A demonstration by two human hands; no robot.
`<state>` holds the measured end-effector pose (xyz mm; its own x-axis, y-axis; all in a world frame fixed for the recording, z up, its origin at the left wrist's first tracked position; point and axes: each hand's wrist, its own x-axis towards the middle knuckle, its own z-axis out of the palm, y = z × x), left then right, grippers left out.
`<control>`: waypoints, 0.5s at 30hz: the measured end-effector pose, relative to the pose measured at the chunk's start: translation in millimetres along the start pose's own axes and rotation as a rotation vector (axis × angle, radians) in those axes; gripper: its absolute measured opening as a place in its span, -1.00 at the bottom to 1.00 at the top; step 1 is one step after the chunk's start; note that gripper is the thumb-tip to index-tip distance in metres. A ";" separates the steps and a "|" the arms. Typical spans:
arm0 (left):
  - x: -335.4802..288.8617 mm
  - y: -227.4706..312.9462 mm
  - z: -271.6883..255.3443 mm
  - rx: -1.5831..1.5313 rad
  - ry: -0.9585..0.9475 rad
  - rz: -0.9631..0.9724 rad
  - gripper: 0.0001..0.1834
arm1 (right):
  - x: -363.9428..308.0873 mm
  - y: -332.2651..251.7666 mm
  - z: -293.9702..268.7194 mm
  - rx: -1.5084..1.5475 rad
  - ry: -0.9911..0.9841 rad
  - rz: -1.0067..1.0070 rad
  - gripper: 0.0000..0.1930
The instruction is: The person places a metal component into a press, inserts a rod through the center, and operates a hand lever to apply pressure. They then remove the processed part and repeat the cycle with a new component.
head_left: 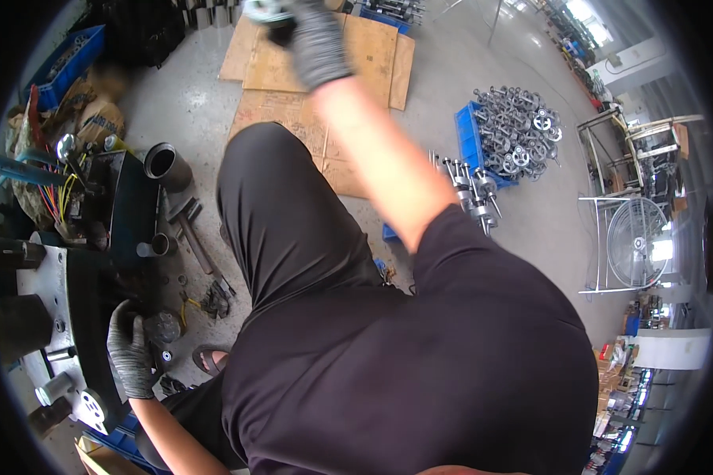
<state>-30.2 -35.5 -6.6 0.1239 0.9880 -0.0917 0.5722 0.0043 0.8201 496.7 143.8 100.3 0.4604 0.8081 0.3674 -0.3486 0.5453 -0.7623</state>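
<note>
My right hand [313,47], in a grey knit glove, reaches out to the top edge of the head view. Its fingers are closed around a shiny round metal part [266,9], which is partly cut off by the frame and blurred. Down at the left, my left hand [129,352], gloved alike, is beside the dark edge of a machine. Its fingers are stretched upward and hold nothing I can see. On the machine's steel plate [52,289] are metal cylinders, and a silver wheel with holes [93,408] sits at its near end.
Flattened cardboard [317,59] lies on the floor ahead. A hammer [192,237] and a dark metal cup [168,166] stand near the machine. Metal wheels with shafts [519,134] are heaped by a blue crate [469,134]. A large fan [640,241] is at the right.
</note>
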 end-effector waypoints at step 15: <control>0.1 17.5 25.6 0.056 -0.168 0.031 -0.59 | -120.5 -213.6 -519.1 -1.244 0.533 1.230 -0.61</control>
<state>0.5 -39.2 -6.7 0.2729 0.9480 -0.1638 0.6096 -0.0387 0.7917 939.4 -185.8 -57.7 0.7086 0.2910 -0.6428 -0.0264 -0.8994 -0.4363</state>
